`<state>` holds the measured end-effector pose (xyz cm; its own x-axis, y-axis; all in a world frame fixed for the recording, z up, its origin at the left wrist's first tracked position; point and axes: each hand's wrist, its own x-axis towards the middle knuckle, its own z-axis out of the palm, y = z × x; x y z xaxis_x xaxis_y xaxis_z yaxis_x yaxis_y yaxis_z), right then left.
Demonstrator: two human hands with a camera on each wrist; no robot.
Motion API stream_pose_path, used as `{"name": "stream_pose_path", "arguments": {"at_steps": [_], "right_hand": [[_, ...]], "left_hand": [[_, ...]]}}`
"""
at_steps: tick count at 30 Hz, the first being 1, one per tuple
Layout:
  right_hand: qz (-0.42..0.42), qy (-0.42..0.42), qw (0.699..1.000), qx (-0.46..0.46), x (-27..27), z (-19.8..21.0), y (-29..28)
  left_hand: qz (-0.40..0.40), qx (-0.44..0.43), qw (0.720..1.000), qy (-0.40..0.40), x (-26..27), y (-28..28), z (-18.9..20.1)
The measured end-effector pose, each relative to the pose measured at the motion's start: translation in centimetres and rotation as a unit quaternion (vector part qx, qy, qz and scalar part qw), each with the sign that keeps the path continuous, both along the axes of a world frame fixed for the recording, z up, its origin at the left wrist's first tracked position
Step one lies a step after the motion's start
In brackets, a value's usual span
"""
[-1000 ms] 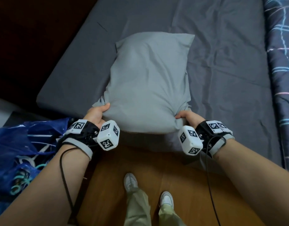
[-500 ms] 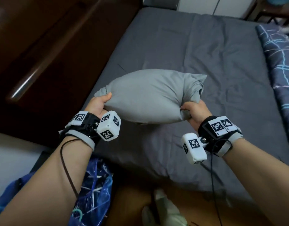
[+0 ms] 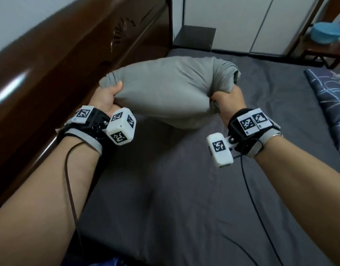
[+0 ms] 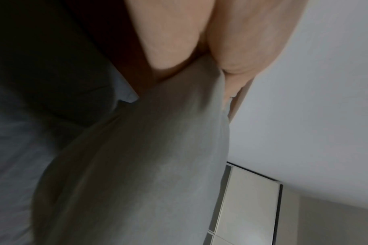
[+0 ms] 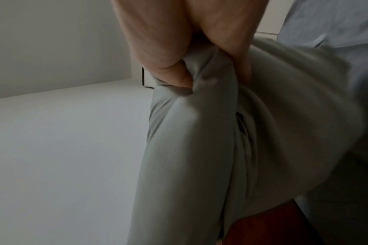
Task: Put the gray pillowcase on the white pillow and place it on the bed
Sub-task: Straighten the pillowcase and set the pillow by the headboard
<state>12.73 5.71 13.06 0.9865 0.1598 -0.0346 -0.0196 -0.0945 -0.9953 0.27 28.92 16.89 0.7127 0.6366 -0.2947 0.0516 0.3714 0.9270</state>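
Both forearms are bare, no sleeves. The left hand (image 3: pixel 105 97) and the right hand (image 3: pixel 227 101) each carry a black wrist strap with grey band, white square-coded marker plates and a white marker-faced cube. A thin dark cable trails from each strap.

Light gray pillowcase (image 3: pixel 165 93), dk gray bed sheet (image 3: pixel 184 189), navy blanket (image 3: pixel 330 104) w/ pale line pattern, brown headboard (image 3: pixel 69 60)
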Motion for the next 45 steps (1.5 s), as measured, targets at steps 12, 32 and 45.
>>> {"name": "stream_pose_path", "arguments": {"at_steps": [12,32,45], "right_hand": [[0.019,0.129,0.991,-0.035,-0.3,-17.9,5.8],[0.152,0.390,0.908,-0.017,-17.9,-32.5,7.9],[0.194,0.539,0.799,-0.183,-16.5,-33.6,5.7]], "left_hand": [[-0.005,-0.091,0.993,0.074,-0.6,7.0,-16.2],[0.022,-0.160,0.942,0.294,-14.0,11.0,-29.9],[0.055,-0.176,0.918,0.352,-16.1,8.2,-31.7]]}}
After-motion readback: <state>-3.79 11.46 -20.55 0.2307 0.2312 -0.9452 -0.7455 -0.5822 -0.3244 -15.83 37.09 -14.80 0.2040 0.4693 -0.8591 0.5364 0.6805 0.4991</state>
